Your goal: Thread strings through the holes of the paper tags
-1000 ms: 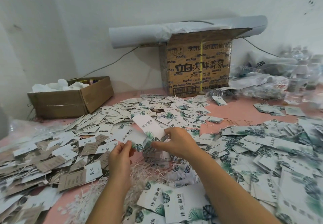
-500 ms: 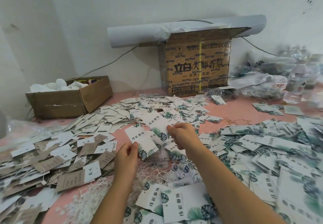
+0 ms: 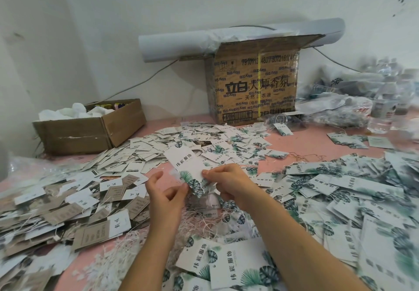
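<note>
White leaf-printed paper tag (image 3: 188, 166) up off the pink table (image 3: 301, 146), tilted over a tangle of pale strings (image 3: 197, 219), heaps of loose tags (image 3: 340, 190) on either side. Pinches its lower right edge with right hand (image 3: 229, 184), thumb against curled fingers. Has left hand (image 3: 166, 196) half-curled at the lower left corner, forefinger tip touching the print; cannot tell whether those fingers grip a string.

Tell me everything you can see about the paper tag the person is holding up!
The paper tag is a long white card of stiff-looking paper, with dark printed characters and green leaves at its lower end. It tilts, top leaning left, above the pink table. The right hand pinches its lower right edge; the left hand touches its lower corner with a fingertip.
</note>
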Demonstrator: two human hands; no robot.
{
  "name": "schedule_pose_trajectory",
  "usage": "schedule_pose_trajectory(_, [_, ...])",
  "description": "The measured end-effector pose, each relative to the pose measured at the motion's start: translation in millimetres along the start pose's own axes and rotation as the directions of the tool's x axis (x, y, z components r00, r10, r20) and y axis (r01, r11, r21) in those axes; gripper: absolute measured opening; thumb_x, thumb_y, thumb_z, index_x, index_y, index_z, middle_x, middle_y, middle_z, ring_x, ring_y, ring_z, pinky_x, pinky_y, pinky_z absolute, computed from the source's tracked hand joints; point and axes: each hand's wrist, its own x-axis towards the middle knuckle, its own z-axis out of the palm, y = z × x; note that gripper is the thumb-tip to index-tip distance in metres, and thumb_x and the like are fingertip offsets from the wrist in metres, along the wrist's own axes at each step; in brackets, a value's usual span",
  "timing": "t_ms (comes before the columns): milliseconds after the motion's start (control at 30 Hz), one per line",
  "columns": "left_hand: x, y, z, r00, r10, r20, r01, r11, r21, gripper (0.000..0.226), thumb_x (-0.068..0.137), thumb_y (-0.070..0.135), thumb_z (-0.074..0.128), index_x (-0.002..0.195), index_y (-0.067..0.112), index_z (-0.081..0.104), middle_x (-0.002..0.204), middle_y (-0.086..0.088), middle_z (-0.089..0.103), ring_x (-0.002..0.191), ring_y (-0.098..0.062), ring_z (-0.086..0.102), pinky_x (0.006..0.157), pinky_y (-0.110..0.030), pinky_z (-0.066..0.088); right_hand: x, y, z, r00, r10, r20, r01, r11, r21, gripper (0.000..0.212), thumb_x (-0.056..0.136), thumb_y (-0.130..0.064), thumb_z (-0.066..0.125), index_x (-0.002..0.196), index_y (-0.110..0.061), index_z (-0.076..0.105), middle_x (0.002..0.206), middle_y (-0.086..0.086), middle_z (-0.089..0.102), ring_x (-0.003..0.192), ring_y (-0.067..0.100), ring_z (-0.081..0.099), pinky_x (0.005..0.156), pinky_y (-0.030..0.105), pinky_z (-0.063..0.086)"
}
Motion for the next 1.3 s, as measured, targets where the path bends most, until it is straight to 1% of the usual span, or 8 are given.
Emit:
schedule_pose_trajectory(167, [3,-2,0,0.998,-0.047,0.044,0.046,0.999,0.025,0.022,0.087,0.043,0.055,0.099,0.025,0.054,0.091,0.003,0.063,0.082,-0.014,0.059,0.066,-0.026,0.044,-1,1,2,1.000,0.004,0.031,-0.001,0.998,-0.070,0.018,0.085,-0.021,0.067,0.076,-0.006,0.067,0.046,0.001,0.036,0.036,0.010,0.025,0.036,0.017,0.024])
schedule_pose_trajectory(433, [6,-5,-3,0.991,-0.129,-0.021,0.128,0.990,-0.051,0.018,0.092,0.026,0.058,0.079,0.013,0.060,0.075,0.000,0.059,0.070,-0.014,0.055,0.059,-0.027,0.039,0,-2,-1,0.997,0.003,-0.071,-0.005,0.999,-0.033,0.029,0.096,-0.025,0.049,0.082,-0.004,0.064,0.035,-0.014,0.048,0.028,0.003,0.026,0.032,0.015,0.026])
schedule_pose_trajectory(533, [7,-5,-6,0.984,-0.166,-0.061,0.160,0.983,-0.085,0.020,0.092,0.026,0.057,0.077,0.013,0.059,0.072,-0.001,0.058,0.069,-0.016,0.053,0.058,-0.029,0.039,0,2,0,0.997,0.006,-0.081,-0.022,0.979,-0.203,0.026,0.095,-0.025,0.051,0.089,-0.007,0.068,0.052,-0.002,0.052,0.032,0.005,0.029,0.037,0.018,0.028])
schedule_pose_trajectory(800, [7,-9,-6,0.982,-0.186,-0.034,0.185,0.982,-0.042,0.025,0.093,0.027,0.056,0.076,0.009,0.055,0.071,-0.005,0.051,0.064,-0.017,0.043,0.058,-0.029,0.037,1,-9,-3,0.964,-0.236,-0.126,0.088,0.724,-0.684,0.028,0.093,-0.034,0.051,0.107,-0.016,0.068,0.095,0.004,0.070,0.077,0.020,0.065,0.070,0.034,0.054])
schedule_pose_trajectory(900, [7,-8,-6,0.980,-0.199,-0.027,0.197,0.979,-0.058,0.024,0.093,0.028,0.055,0.077,0.010,0.057,0.072,-0.005,0.053,0.066,-0.018,0.044,0.058,-0.029,0.037,5,-12,-15,0.970,-0.160,-0.181,-0.045,0.617,-0.786,0.022,0.093,-0.024,0.051,0.102,-0.011,0.067,0.093,0.004,0.069,0.069,0.017,0.061,0.061,0.029,0.051])
schedule_pose_trajectory(1000, [6,-7,-6,0.981,-0.192,-0.030,0.190,0.979,-0.070,0.023,0.093,0.028,0.055,0.077,0.012,0.057,0.073,-0.004,0.055,0.066,-0.017,0.048,0.058,-0.029,0.038,8,-5,-28,0.978,0.002,-0.206,-0.179,0.504,-0.845,0.021,0.086,-0.018,0.061,0.102,-0.004,0.064,0.098,0.008,0.068,0.088,0.022,0.065,0.080,0.037,0.055])
schedule_pose_trajectory(1100, [5,-6,-6,0.983,-0.179,-0.038,0.174,0.980,-0.098,0.022,0.094,0.027,0.055,0.075,0.016,0.057,0.070,-0.003,0.054,0.064,-0.016,0.046,0.057,-0.027,0.038,4,2,-27,0.972,0.128,-0.197,-0.233,0.414,-0.880,0.033,0.080,-0.029,0.071,0.093,-0.004,0.054,0.084,0.002,0.059,0.083,0.021,0.061,0.076,0.033,0.054])
schedule_pose_trajectory(1300, [6,-4,-6,0.983,-0.171,-0.067,0.161,0.978,-0.130,0.025,0.093,0.025,0.056,0.070,0.016,0.055,0.064,-0.002,0.047,0.059,-0.014,0.041,0.056,-0.027,0.033,1,9,-25,0.968,0.134,-0.211,-0.244,0.326,-0.913,0.053,0.075,-0.037,0.075,0.114,-0.010,0.051,0.095,0.001,0.054,0.089,0.021,0.054,0.082,0.036,0.051])
